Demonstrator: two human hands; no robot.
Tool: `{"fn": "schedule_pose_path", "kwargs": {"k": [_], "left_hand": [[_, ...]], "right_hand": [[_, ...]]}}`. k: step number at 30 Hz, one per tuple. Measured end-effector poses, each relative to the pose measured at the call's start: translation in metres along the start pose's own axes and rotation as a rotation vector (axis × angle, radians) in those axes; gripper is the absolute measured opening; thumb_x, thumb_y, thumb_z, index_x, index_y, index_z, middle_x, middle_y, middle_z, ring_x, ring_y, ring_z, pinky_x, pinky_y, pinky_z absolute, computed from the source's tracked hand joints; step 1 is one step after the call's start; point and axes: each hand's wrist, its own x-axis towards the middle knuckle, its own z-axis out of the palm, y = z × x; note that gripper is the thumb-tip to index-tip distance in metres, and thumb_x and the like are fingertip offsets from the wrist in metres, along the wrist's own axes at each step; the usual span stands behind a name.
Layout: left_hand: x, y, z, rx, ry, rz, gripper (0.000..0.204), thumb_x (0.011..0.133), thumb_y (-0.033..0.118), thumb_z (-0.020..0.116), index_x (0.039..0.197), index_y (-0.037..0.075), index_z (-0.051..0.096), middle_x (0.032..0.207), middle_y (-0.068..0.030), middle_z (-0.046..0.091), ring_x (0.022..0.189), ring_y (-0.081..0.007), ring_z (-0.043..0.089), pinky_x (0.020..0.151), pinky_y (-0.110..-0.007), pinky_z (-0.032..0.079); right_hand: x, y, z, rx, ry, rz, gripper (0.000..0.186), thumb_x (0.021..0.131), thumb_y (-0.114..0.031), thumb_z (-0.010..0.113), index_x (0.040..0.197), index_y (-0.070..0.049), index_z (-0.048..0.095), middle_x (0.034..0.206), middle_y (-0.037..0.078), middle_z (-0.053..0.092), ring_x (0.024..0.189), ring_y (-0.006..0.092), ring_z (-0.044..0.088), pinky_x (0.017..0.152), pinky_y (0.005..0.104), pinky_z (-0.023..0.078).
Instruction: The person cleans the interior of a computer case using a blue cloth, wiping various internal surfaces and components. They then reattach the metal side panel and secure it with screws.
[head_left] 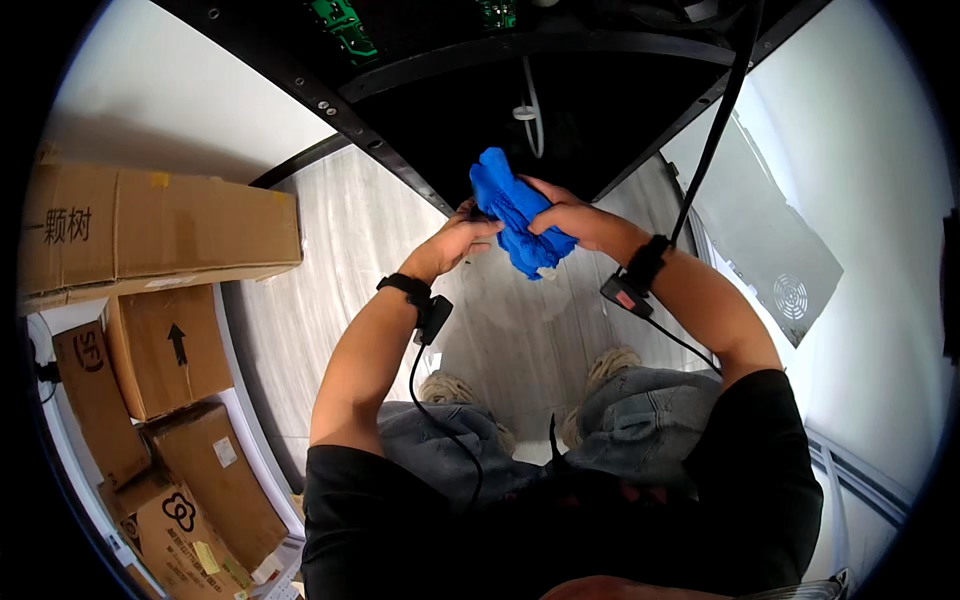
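A bunched blue cloth (515,215) is held in front of me, below the open front of a black cabinet (480,110). My right hand (562,218) is closed round its right side, thumb pressed into the folds. At the cloth's left edge, my left hand (462,240) is closed, with its thumb against the fabric. Some of its fingers are hidden, and a small dark patch there is too unclear to name. A pale bit shows at the cloth's lower end. Each wrist wears a black strap with a small cabled box, one on the left (432,320) and one on the right (627,296).
Green circuit boards (343,30) sit inside the cabinet, and a pale looped cable (533,115) hangs there. A black cable (712,150) runs down at right, near a grey metal panel (765,235). Cardboard boxes (200,225) are stacked at left. My feet stand on wood-look flooring (330,260).
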Motion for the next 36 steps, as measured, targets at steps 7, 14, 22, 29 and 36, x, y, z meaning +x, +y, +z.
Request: {"fn": "schedule_pose_path", "kwargs": {"k": [7, 14, 22, 29, 36], "left_hand": [[-0.023, 0.006, 0.025, -0.53, -0.22, 0.042, 0.048, 0.088, 0.005, 0.069, 0.131, 0.003, 0.05, 0.124, -0.014, 0.061, 0.114, -0.026, 0.061, 0.103, -0.04, 0.048], [-0.048, 0.009, 0.051, -0.15, 0.139, 0.118, 0.046, 0.087, 0.007, 0.07, 0.129, 0.003, 0.05, 0.119, -0.0143, 0.063, 0.104, -0.0239, 0.066, 0.089, -0.041, 0.057], [-0.051, 0.007, 0.023, -0.537, -0.167, 0.025, 0.048, 0.101, 0.037, 0.042, 0.134, 0.002, 0.042, 0.126, -0.0207, 0.059, 0.108, -0.0334, 0.065, 0.098, -0.05, 0.05], [-0.052, 0.012, 0.045, -0.546, -0.116, 0.02, 0.056, 0.102, 0.049, 0.037, 0.13, 0.001, 0.045, 0.124, -0.0207, 0.059, 0.113, -0.0324, 0.062, 0.097, -0.047, 0.052], [-0.043, 0.019, 0.06, -0.242, -0.03, -0.083, 0.051, 0.105, 0.042, 0.034, 0.13, -0.001, 0.046, 0.118, -0.0199, 0.062, 0.103, -0.0295, 0.067, 0.089, -0.04, 0.059]], "right_hand": [[-0.045, 0.01, 0.001, 0.394, -0.18, 0.029, 0.082, 0.075, -0.002, 0.064, 0.149, -0.01, 0.031, 0.138, 0.012, 0.051, 0.124, 0.0275, 0.052, 0.107, 0.0435, 0.042], [-0.038, 0.019, 0.006, 0.027, -0.076, -0.133, 0.083, 0.079, -0.023, 0.079, 0.147, -0.009, 0.035, 0.136, 0.011, 0.053, 0.125, 0.0262, 0.051, 0.107, 0.0415, 0.04], [-0.04, 0.019, 0.036, -0.8, 0.291, -0.449, 0.075, 0.078, -0.021, 0.077, 0.144, -0.008, 0.042, 0.124, 0.018, 0.054, 0.099, 0.0355, 0.063, 0.092, 0.0408, 0.05], [-0.056, 0.027, 0.074, -1.455, 0.334, -0.548, 0.095, 0.074, -0.032, 0.079, 0.151, -0.013, 0.026, 0.148, 0.023, 0.026, 0.126, 0.0465, 0.041, 0.098, 0.0561, 0.041], [-0.059, 0.033, 0.057, -1.273, 0.41, -0.438, 0.079, 0.07, -0.017, 0.079, 0.139, -0.016, 0.04, 0.141, 0.019, 0.038, 0.113, 0.0441, 0.054, 0.091, 0.0499, 0.05]]}}
